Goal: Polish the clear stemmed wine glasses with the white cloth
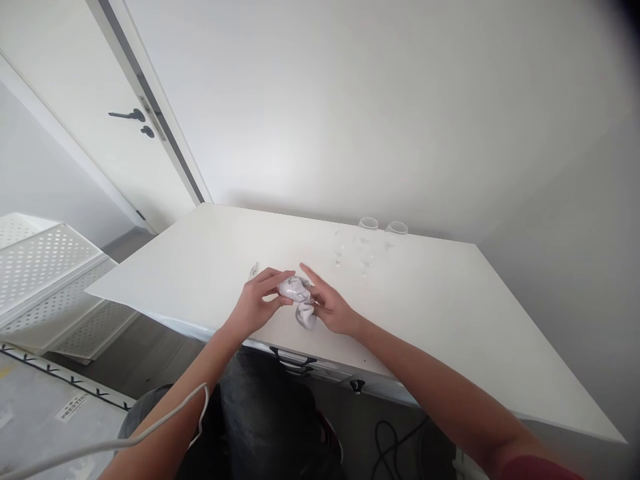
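Note:
My left hand (257, 303) is closed around a clear stemmed glass (289, 288), held tilted just above the white tabletop near its front edge. A white cloth with grey markings (306, 315) is bunched at the glass's mouth and seems to fill its bowl. My right hand (334, 308) grips this cloth, its index finger stretched out, and the cloth's loose end hangs below. What looks like the glass's foot (254, 270) shows to the left of my left hand. The fingers partly hide the glass.
Several clear stemmed glasses (369, 225) stand on the white table (450, 320) near the wall. Black-handled drawers (293, 360) are under its front edge. White perforated panels (50, 267) lie at the left, by a door (100, 80). A white cable (165, 417) crosses my left forearm.

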`<state>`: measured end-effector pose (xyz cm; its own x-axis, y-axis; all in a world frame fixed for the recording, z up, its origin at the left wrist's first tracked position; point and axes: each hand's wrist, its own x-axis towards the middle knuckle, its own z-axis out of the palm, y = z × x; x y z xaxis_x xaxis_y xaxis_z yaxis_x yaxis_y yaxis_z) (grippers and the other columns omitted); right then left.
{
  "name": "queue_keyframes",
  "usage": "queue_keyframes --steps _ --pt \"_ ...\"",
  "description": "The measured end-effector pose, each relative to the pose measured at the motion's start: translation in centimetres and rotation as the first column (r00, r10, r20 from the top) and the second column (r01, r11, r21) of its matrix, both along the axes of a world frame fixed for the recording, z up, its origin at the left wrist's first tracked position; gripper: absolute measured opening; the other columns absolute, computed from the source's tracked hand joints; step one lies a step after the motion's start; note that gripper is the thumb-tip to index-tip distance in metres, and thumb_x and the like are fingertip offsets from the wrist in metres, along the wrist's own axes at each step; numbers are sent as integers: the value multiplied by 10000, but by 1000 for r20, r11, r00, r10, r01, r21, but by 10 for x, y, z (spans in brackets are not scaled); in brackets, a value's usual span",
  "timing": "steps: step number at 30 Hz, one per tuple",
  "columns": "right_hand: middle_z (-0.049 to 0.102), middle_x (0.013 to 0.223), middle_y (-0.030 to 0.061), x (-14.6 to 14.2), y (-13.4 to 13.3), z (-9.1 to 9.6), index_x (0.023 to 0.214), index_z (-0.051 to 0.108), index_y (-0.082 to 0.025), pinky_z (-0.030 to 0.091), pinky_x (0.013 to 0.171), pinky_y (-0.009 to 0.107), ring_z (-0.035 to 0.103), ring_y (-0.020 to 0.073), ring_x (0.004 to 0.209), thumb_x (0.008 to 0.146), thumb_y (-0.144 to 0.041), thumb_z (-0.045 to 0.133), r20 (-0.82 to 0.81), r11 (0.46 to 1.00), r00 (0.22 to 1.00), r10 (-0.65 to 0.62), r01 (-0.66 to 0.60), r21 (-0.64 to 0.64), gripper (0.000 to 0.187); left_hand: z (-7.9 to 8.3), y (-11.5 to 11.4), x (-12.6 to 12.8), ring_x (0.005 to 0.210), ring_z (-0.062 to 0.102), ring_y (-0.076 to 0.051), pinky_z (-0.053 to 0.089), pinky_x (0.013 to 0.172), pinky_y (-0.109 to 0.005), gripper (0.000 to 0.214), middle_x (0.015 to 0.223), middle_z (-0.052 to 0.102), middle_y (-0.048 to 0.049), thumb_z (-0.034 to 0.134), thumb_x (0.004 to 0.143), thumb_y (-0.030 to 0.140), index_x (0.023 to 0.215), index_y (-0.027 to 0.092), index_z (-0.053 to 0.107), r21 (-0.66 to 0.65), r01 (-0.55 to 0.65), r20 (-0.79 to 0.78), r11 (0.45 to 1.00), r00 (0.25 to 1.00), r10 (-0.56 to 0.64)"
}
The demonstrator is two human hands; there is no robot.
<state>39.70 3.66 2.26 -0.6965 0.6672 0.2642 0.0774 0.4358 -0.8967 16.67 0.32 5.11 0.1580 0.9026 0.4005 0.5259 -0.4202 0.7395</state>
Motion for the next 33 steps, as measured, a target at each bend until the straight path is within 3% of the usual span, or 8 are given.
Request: queue_keyframes --steps 6,11,14,17,21,26,28,33 --pt "674 1200 86 0 -3 4 1670 6 -293 521 1005 476 643 245 1109 946 -562 595 -278 943 956 -92 -7 -333 971 -8 -8 15 828 713 -199 592 790 -336 449 1117 712 -85 655 928 500 1329 299 666 156 -107 -147 982 980 130" --pt "710 999 38 9 7 2 1670 142 -247 479 1045 480 641 201 894 1001 -377 534 -72 987 997 -33 44 155 786 24 -11 21 598 649 -162 531 657 -286 439 761 669 -4 526 959 567 1186 237 707 -341 -67 -135 938 991 22" --pt "712 884 -2 11 10 0 1666 181 -268 286 1188 594 628 179 790 1002 -243 475 131 850 989 75 -132 509 726 34 -9 14 491 566 -143 498 565 -275 479 648 630 -5 522 932 603 958 177 739 -603 21 -31 797 998 -50" --pt "707 866 -2 9 4 0 1650 253 -290 203 1217 622 626 180 780 1011 -231 461 177 802 976 125 -205 561 674 38 -10 10 429 468 -121 456 467 -282 550 697 667 -46 520 907 648 890 146 741 -733 34 -24 680 997 -77" --pt "699 1096 79 -1 -6 0 1624 320 -273 445 1067 505 638 235 980 972 -394 611 -170 998 984 -55 60 22 724 31 -20 17 515 578 -156 489 547 -281 521 762 699 -65 467 973 580 1143 161 726 -477 -86 -227 875 973 -28" --pt "670 1073 47 -8 -1 1 1477 529 -278 512 962 460 633 221 993 937 -431 656 -483 748 807 -340 -79 -659 576 -1 -27 29 802 715 -189 465 558 -259 446 1297 690 -117 514 1011 401 1436 292 595 111 -200 -481 973 846 229" --pt "663 1039 32 -6 2 2 1445 560 -286 511 966 459 632 215 974 913 -410 688 -491 733 790 -368 -79 -675 561 -12 -26 31 842 722 -182 490 579 -251 418 1302 693 -104 498 1025 387 1419 309 613 142 -216 -433 966 864 256" --pt "684 1071 51 10 3 7 1566 434 -279 480 990 422 597 230 1015 970 -423 629 -315 975 939 -136 70 -209 643 -6 -21 34 763 712 -182 598 670 -307 492 1078 705 -92 513 995 518 1376 226 622 -275 -132 -47 952 991 123"
